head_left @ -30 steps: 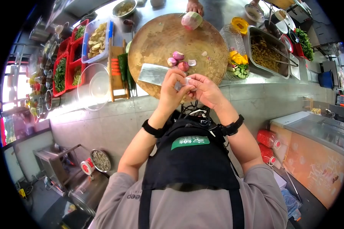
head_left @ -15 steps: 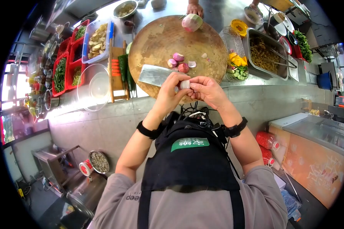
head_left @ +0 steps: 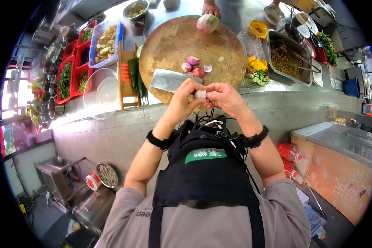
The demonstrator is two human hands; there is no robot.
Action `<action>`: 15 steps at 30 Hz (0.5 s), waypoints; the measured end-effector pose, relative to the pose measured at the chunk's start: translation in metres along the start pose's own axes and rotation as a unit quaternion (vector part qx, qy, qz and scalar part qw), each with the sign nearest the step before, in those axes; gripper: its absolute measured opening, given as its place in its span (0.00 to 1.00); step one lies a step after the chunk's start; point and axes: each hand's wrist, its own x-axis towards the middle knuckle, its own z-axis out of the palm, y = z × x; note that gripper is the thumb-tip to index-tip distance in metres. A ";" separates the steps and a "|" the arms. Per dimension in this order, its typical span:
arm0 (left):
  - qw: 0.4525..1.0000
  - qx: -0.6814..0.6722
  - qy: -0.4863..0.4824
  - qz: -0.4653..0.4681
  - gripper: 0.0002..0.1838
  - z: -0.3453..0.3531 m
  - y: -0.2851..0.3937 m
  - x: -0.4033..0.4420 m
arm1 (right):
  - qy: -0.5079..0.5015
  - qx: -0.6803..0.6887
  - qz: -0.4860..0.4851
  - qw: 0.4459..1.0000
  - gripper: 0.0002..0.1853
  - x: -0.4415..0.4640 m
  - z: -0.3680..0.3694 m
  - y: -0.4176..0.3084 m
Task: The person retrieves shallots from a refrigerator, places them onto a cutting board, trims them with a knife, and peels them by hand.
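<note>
My left hand (head_left: 182, 101) and my right hand (head_left: 226, 98) meet over the near edge of a round wooden chopping board (head_left: 173, 45). Their fingertips pinch a small whitish piece (head_left: 200, 94) between them, which looks like a shallot; the fingers cover part of it. Just beyond my left hand lies a cleaver (head_left: 169, 80), its blade flat on the board and its handle hidden by the hand. Several purple shallots (head_left: 193, 60) rest close together past the blade, beside a pale cut piece (head_left: 208, 68).
A large peeled pinkish radish (head_left: 208, 24) sits at the board's far edge, near another person's hand (head_left: 211, 9). Left are a tub of sliced pieces (head_left: 106, 45), red baskets (head_left: 65, 80) and a clear container (head_left: 105, 95). Right stands a metal tray of food with tongs (head_left: 285, 60).
My fingers have shifted slightly around the whitish piece, and more of it shows between them. The cleaver and the shallots lie where they were.
</note>
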 end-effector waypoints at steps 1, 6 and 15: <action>1.000 0.005 -0.007 0.001 0.20 -0.001 0.001 0.000 | 0.000 0.000 0.000 1.000 0.09 0.000 0.001 -0.001; 0.999 0.002 -0.013 0.033 0.19 0.000 0.000 0.002 | 0.037 -0.037 0.014 0.999 0.10 0.000 0.010 -0.005; 0.991 -0.121 0.047 0.032 0.17 0.029 -0.029 0.006 | 0.089 -0.131 -0.037 0.987 0.08 0.003 -0.001 -0.009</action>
